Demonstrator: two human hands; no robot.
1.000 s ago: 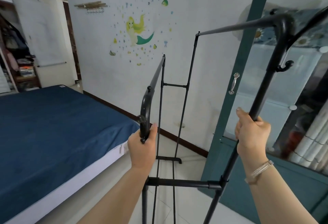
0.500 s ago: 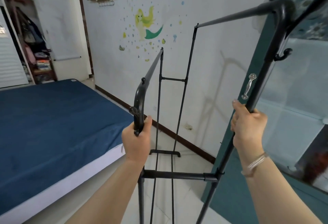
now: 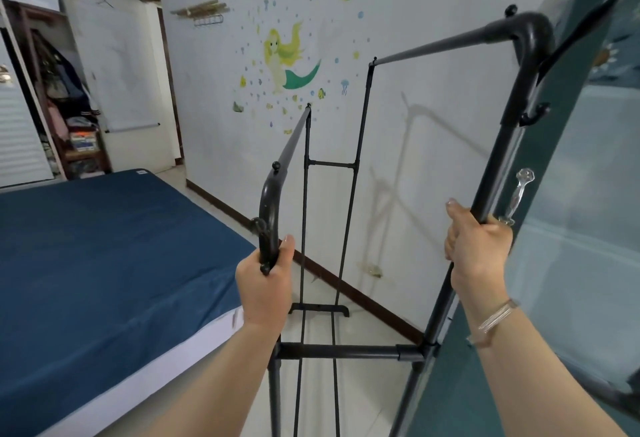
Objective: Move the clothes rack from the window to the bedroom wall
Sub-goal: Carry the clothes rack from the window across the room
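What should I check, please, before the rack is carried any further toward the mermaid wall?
1. Left hand wrapped around the curved near-left post of the clothes rack: ok.
2. Right hand closed on the near-right upright: ok.
3. Rails bare, nothing hanging to swing: ok.
4. Floor strip between the bed and the wall free of obstacles: ok as far as visible.
5. Right upright's clearance from the teal door frame and its handle: cannot tell, they overlap in view.
6. Near feet off the floor: cannot tell, out of frame.
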